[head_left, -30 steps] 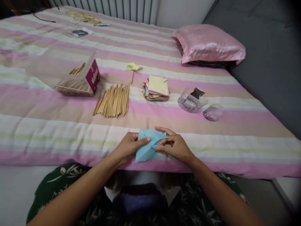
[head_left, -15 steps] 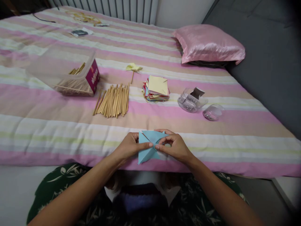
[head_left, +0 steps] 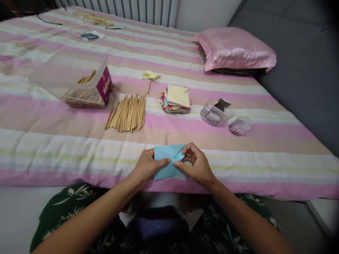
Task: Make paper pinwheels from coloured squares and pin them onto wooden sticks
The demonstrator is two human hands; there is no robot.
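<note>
A square of light blue paper [head_left: 165, 171] is held just above the bed's near edge, with cut lines running toward its middle. My left hand [head_left: 147, 165] grips its left side, the thumb pressed near the centre and the fingers behind. My right hand [head_left: 196, 164] pinches the right part, thumb close to the centre and index finger at the upper right corner, where the paper curls. Beyond the hands are a stack of coloured paper squares [head_left: 178, 97], a pile of thin wooden sticks [head_left: 128, 114] and a yellow paper pinwheel [head_left: 150, 75] on a stick.
A clear plastic box [head_left: 79, 76] of sticks stands at the left. At the right are an open clear container [head_left: 214, 114] and a small round tub [head_left: 240, 126] holding small metallic pieces. A pink pillow [head_left: 235, 49] lies further back on the striped bedspread [head_left: 169, 130].
The blue paper has shifted slightly left and up, and its cut flaps lie flatter. My right fingers have moved from near the centre to the upper right corner.
</note>
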